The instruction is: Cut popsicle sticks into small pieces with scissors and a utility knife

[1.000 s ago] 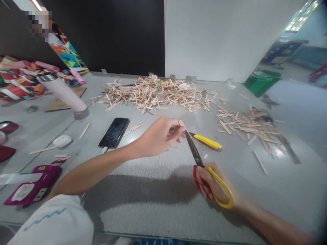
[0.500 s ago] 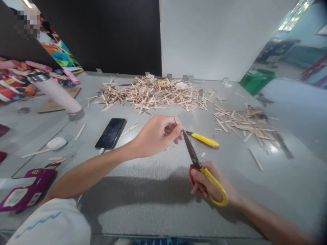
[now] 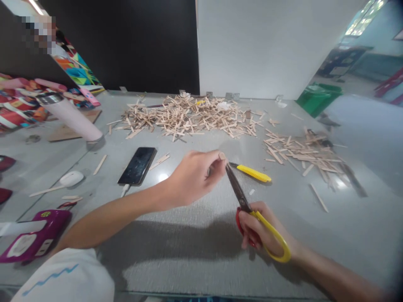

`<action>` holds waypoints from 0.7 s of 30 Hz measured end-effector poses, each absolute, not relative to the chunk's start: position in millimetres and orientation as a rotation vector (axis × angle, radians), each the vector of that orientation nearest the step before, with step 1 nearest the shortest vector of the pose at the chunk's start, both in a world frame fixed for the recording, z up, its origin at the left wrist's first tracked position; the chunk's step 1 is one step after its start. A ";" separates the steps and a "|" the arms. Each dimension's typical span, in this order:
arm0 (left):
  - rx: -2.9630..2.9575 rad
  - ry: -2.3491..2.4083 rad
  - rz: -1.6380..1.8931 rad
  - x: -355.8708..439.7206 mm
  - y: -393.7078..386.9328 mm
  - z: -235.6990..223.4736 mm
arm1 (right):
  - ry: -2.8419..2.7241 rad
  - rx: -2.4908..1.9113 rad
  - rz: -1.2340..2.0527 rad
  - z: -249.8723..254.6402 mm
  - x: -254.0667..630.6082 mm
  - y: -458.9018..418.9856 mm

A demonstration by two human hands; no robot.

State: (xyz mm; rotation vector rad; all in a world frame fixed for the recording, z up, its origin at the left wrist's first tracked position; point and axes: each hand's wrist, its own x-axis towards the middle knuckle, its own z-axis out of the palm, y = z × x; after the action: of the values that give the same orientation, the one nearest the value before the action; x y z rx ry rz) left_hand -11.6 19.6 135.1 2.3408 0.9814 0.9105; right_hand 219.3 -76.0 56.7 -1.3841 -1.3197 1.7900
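Far to the left of the left hand sit a purple box and, farther back, a bottle; nearer the hand lies the phone, plugged in, with a stick just beyond it. The left hand is clamped on a small wood piece, pinched at its fingertips above the tabletop. Beyond that hand spreads the big pile of wood strips. Just right of its fingertips lies the yellow cutter. The right hand is closed around the handles of the scissors, whose tips reach the wood piece (whether they bite into it, I cannot tell). Beyond the right hand and to its right lies the small pile, with one loose strip nearer. Judging by these piles, many strips seem already cut, though which are finished is unclear; the pinched piece looks mid-work.
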 end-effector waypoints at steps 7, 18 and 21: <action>2.378 0.959 0.887 -11.8 23.9 130.1 | -1.300 -1.452 1.718 48.4 216.9 -77.5; 2.246 0.922 0.826 -12.2 26.7 132.6 | -1.359 -1.492 1.644 52.1 216.9 -76.3; 2.246 0.898 0.817 -13.4 27.5 132.5 | -1.400 -1.499 1.614 48.0 218.7 -77.4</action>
State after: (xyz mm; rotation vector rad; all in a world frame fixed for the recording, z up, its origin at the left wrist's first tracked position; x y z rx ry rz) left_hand -13.4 27.5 132.5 2.2461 0.8976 0.8170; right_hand 218.7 -77.4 48.0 -1.4986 -1.3999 1.6138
